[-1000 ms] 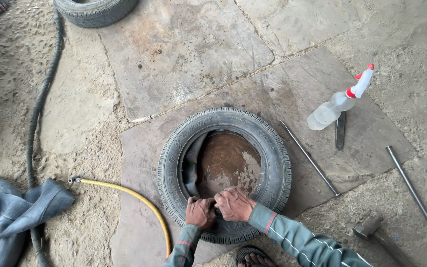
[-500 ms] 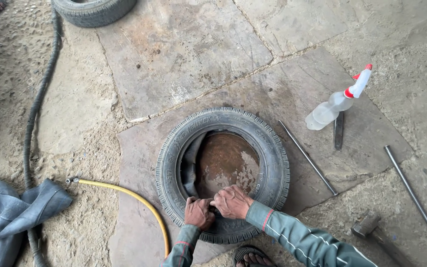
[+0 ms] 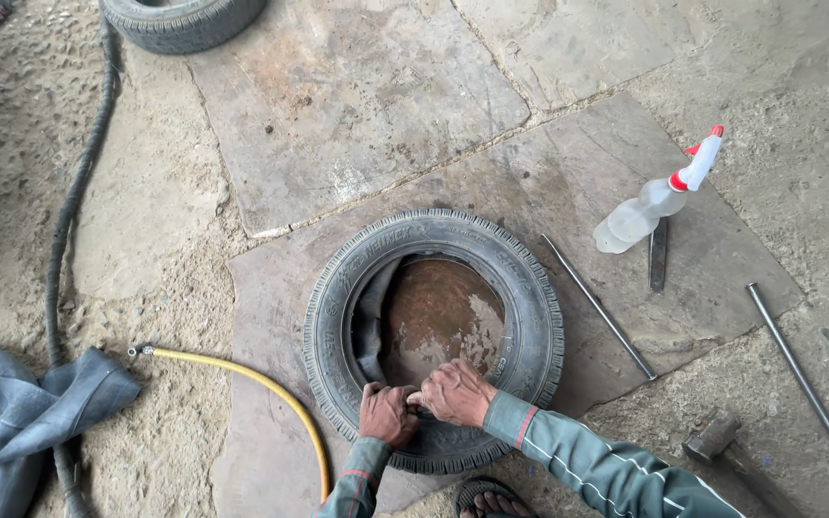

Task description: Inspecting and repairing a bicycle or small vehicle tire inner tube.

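Note:
A black tyre point(image 3: 520, 288) lies flat on a stone slab, with wet brown ground showing through its middle. A black inner tube point(image 3: 368, 317) sits folded inside its left wall. My left hand point(image 3: 386, 414) and my right hand point(image 3: 458, 393) press side by side on the tyre's near inner rim, fingers curled over the edge. What the fingers pinch is hidden. My sandalled foot point(image 3: 493, 499) is just below the tyre.
A yellow air hose point(image 3: 251, 384) curves left of the tyre. A loose dark tube point(image 3: 11, 422) lies far left. A spray bottle point(image 3: 659, 197), two long metal bars point(image 3: 597, 307) point(image 3: 803, 384), a flat tool point(image 3: 658, 254) and a hammer point(image 3: 717, 436) lie right. Another tyre point(image 3: 184, 19) is at the top.
Both hands stay on the near rim; they have shifted only slightly, with the view drifting a little.

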